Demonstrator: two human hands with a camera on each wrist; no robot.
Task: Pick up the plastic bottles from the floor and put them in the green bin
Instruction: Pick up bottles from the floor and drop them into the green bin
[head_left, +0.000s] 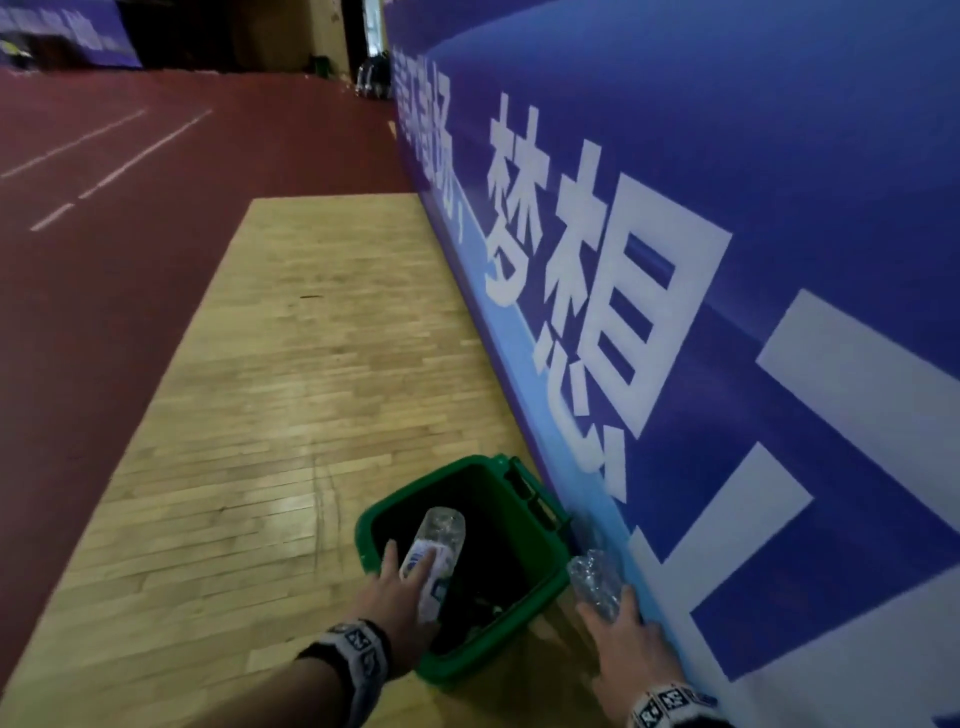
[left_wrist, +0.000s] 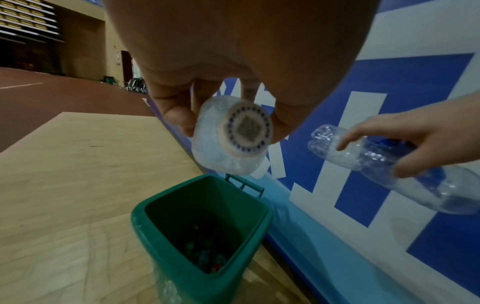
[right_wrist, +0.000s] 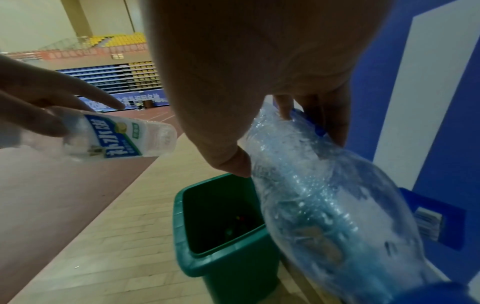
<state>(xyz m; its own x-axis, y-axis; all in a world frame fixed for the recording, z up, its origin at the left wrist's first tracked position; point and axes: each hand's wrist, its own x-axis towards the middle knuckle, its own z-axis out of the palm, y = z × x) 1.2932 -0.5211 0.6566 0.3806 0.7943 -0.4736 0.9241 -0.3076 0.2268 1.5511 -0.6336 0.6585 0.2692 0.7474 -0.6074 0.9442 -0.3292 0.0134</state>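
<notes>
Drop step: labelled bottle (head_left: 435, 553) is gripped by left hand (head_left: 396, 597) over green bin (head_left: 545, 584); crumpled bottle (head_left: 596, 583) is clutched by right hand (head_left: 631, 647) beside rim; release is needed next, left first

Indoor sports hall. Floor: pale wooden plank section (head_left: 291, 374), bordered by dark red running track (head_left: 78, 270) with white lane lines (head_left: 150, 150). Right side: long blue banner wall (head_left: 779, 218) with large white Chinese characters (head_left: 587, 291) and a light blue lower strip. Far end: tiered spectator seating (right_wrist: 130, 76), blue and yellow rows, above another blue banner; beige walls, dim doorway (left_wrist: 126, 65).
</notes>
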